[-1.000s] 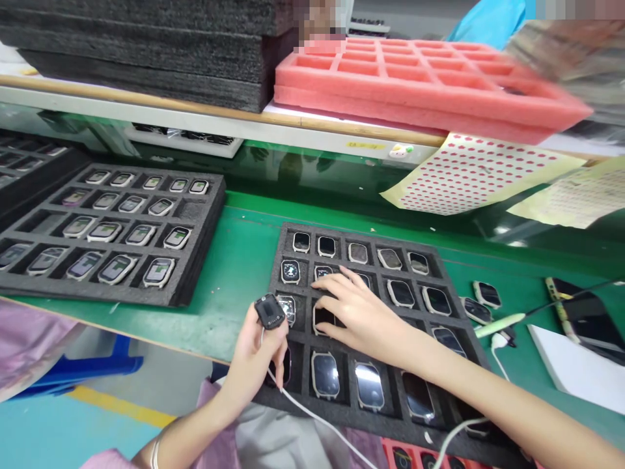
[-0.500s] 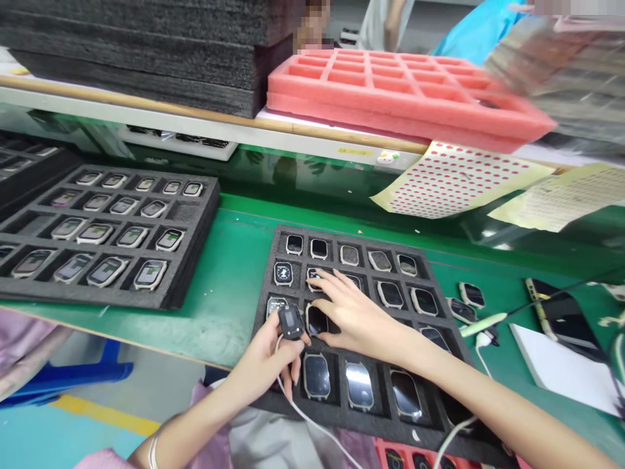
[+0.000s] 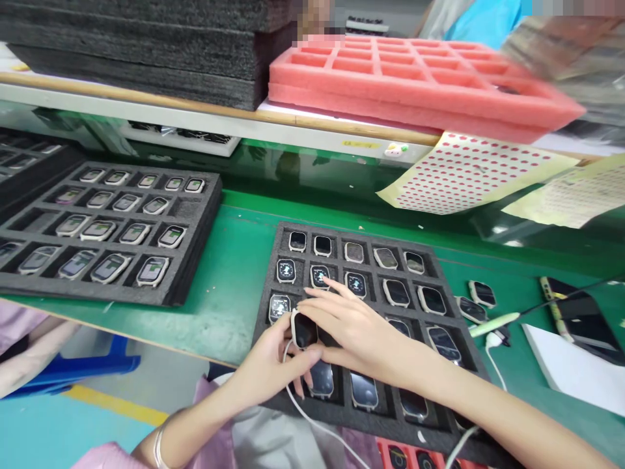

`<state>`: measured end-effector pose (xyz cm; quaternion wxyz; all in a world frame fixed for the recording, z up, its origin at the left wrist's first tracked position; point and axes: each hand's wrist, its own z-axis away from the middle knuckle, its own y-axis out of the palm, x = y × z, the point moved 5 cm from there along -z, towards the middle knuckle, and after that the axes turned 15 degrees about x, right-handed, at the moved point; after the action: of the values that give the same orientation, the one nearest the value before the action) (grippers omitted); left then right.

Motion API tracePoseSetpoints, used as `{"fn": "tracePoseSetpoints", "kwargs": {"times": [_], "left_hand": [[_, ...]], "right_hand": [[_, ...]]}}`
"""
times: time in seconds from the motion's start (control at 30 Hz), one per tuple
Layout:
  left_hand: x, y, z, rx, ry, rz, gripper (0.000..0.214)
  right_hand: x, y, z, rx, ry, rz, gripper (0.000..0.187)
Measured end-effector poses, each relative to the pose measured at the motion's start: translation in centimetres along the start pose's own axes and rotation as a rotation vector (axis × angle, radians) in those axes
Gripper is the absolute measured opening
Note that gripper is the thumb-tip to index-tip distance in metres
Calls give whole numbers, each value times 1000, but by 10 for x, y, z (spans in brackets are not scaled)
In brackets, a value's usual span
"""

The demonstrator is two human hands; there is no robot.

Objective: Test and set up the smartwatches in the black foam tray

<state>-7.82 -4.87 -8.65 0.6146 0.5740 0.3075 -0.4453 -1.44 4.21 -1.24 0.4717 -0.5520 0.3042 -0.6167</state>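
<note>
A black foam tray (image 3: pixel 274 262) of smartwatch bodies lies on the green bench in front of me. My left hand (image 3: pixel 273 365) is closed on a small black charging puck whose white cable (image 3: pixel 322 426) trails down toward me. It presses the puck against a watch body (image 3: pixel 303 327) tilted up out of its pocket. My right hand (image 3: pixel 359 332) lies over the middle of the tray, fingers pinching that same watch from the right. Three watches in the second row, such as the lit watch (image 3: pixel 286 270), show glowing dials.
A second black tray (image 3: pixel 193 212) of lit watches sits at left. Pink foam trays (image 3: pixel 420 81) and stacked black foam (image 3: pixel 146 45) rest on the shelf behind. Red-dot sticker sheets (image 3: pixel 469 176) hang from it. Loose watches (image 3: pixel 481 294), a phone (image 3: pixel 571 316) and a white pad (image 3: pixel 576 371) lie at right.
My left hand moved right and down with the puck to meet the watch. My right hand lifted that watch from its pocket. More dials in the second row are lit.
</note>
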Motion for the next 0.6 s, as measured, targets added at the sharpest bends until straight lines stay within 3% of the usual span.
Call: {"fn": "tracePoseSetpoints", "kwargs": {"times": [0.17, 0.6], "left_hand": [[-3, -5, 2, -64, -1, -25, 34], [-7, -4, 7, -31, -9, -46, 38]], "right_hand": [[3, 1, -4, -24, -35, -53, 30], [2, 9, -2, -95, -84, -115, 40]]}}
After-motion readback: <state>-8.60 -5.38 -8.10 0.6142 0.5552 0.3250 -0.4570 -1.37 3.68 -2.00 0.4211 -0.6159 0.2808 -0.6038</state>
